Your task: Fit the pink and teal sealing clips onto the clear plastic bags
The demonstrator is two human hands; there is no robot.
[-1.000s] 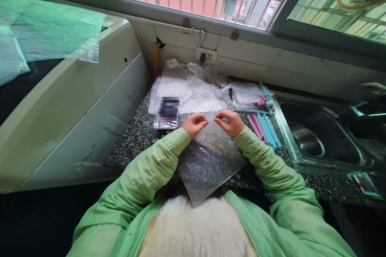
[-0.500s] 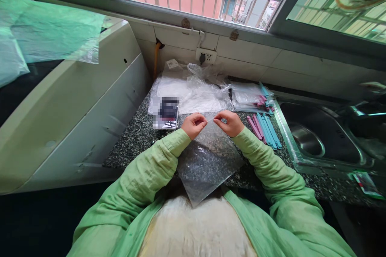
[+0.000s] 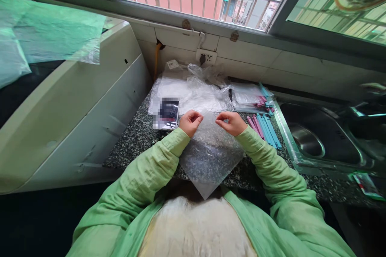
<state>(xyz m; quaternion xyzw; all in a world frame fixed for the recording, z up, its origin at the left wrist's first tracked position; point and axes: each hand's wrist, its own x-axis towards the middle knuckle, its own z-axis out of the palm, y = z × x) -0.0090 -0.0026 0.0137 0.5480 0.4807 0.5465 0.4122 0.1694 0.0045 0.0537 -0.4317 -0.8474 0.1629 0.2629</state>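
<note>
A clear plastic bag [image 3: 209, 164] hangs like a diamond in front of my body, one corner pointing down past the counter's front edge. My left hand [image 3: 189, 123] pinches it near the top between thumb and forefinger. Opposite, my right hand [image 3: 233, 123] has its thumb and fingertips closed at the bag's upper right side. A small gap separates the two hands, with see-through film between them. Just right of my right hand lie several pink sealing clips [image 3: 255, 127] and blue sealing clips [image 3: 270, 131], side by side on the counter.
Clear plastic packaging [image 3: 193, 92] is spread along the back of the speckled counter [image 3: 129, 140]. A partly pixelated dark-and-white item [image 3: 169, 112] lies left of my hands. Bagged clips [image 3: 251, 96] sit behind the loose ones. The sink [image 3: 319, 128] is at right, a pale appliance [image 3: 90, 112] at left.
My hands have moved slightly apart, and the gap between the fingertips is wider. The bag's lower corner has shifted right and a little up.
</note>
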